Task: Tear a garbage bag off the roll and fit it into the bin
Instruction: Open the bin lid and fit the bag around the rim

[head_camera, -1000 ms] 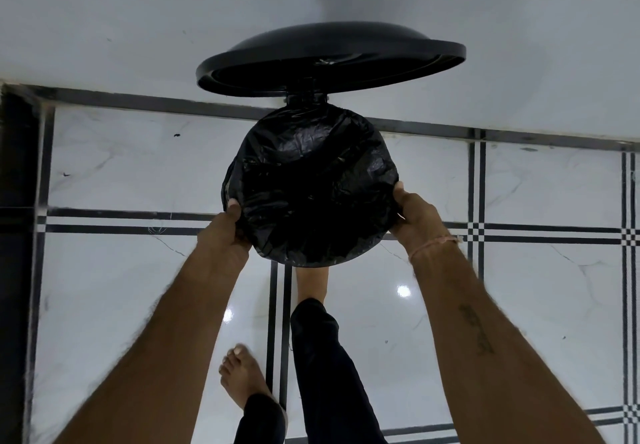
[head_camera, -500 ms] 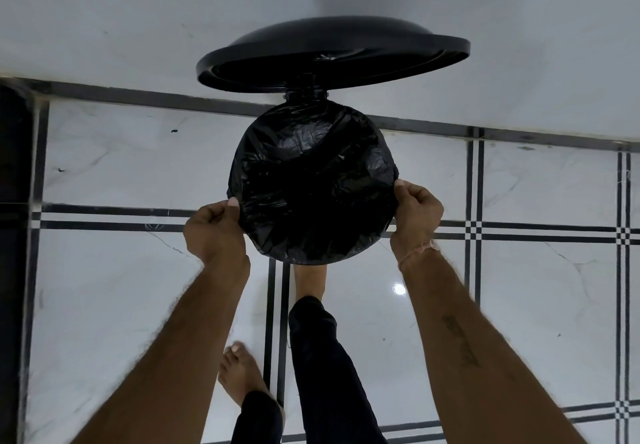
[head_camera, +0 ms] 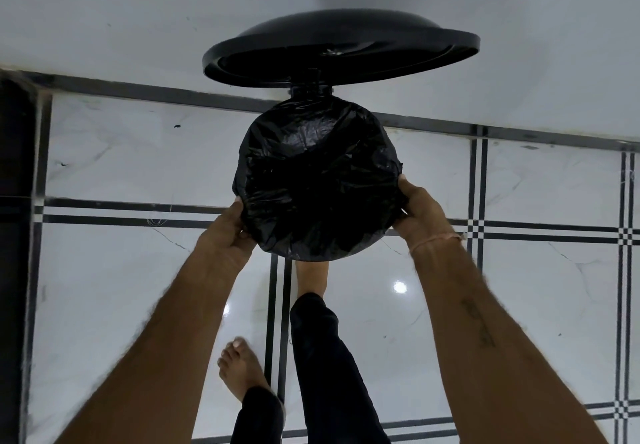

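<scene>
Both hands grip opposite sides of a round bin's top, pinching black plastic against the rim: the left hand at the near left edge, the right hand at the right edge, fingers curled under the fold. The bag is already in the bin, its mouth folded over the rim all round and its crinkled middle sagging inside. It looks thin, light, soft and slippery, likely to slide off or tear if pulled hard, so it is best held at the folded hem, as now. The hinged lid stands open behind, by a pale wall. One bare foot reaches under the bin, probably on a pedal. Below is glossy white floor with dark lines.
</scene>
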